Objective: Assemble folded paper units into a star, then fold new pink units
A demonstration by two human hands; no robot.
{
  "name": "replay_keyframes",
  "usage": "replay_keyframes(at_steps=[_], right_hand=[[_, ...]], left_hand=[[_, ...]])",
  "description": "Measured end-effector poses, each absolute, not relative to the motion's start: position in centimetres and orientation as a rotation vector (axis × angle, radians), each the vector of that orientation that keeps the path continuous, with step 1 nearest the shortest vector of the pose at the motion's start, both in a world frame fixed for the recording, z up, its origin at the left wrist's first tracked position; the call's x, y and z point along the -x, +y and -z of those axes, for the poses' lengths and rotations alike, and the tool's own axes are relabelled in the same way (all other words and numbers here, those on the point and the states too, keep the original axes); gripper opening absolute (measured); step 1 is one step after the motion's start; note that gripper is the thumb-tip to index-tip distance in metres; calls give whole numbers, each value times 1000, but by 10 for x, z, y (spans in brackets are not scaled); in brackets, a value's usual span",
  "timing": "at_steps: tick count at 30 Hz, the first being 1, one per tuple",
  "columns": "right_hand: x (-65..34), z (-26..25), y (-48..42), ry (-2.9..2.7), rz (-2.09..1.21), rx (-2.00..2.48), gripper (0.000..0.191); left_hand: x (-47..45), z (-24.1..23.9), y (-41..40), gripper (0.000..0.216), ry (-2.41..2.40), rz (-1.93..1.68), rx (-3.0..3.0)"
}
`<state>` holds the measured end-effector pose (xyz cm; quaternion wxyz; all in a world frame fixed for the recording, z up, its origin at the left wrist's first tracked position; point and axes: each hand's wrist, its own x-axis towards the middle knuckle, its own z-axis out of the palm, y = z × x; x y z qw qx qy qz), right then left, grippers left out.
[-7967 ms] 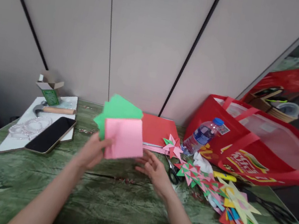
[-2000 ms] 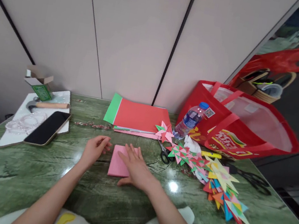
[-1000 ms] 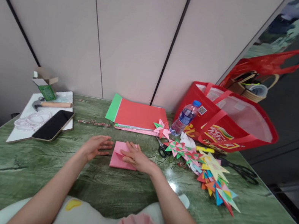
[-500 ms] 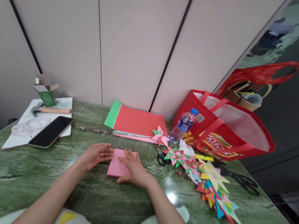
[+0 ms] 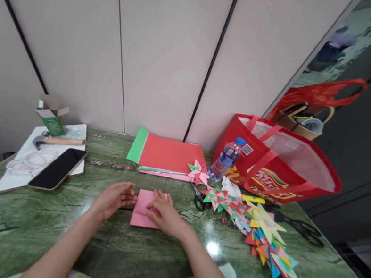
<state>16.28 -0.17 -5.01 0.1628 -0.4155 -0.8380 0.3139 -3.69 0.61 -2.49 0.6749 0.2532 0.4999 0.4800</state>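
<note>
Pink paper [image 5: 141,219] lies under the loosely bent right hand [image 5: 165,214], the slack-fingered left hand [image 5: 115,200] just beside it.

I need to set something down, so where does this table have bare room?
Bare table shows nearer than the phone, left of the left forearm, and nearer than the paper stars, right of the right forearm. It is crowded around the stars: scissors, bottle and red bag bunch together. The right hand is on pink paper.

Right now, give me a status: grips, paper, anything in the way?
Left grip open, just left of pink paper, contact unclear. Right grip on the paper's right side. Scissors farther right, apart from the paper, seemingly not in the way.
</note>
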Motion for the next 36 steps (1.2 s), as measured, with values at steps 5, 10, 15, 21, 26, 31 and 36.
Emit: replay_keyframes(at_steps=[5, 10, 15, 21, 26, 31, 36], right_hand=[[-160, 54, -4, -2275, -763, 1168, 11], [-162, 42, -7, -2112, -399, 1080, 11], [-160, 24, -13, -1940, -75, 871, 16], [-147, 26, -21, -1935, -320, 673, 15], [-143, 29, -22, -1933, -484, 671, 10], [-147, 24, -22, -1803, -371, 887, 4], [-154, 25, -18, -1763, -359, 1022, 5]], left_hand=[[36, 24, 5, 12, 1121, -1060, -617], [32, 21, 2, 36, 1107, -1044, -684], [20, 13, -8, 46, 943, -1037, -717], [10, 11, -15, 62, 651, -1023, -573], [9, 10, -14, 56, 689, -1027, -520], [7, 13, -15, 52, 626, -1011, -544], [7, 15, -19, 50, 598, -940, -636]])
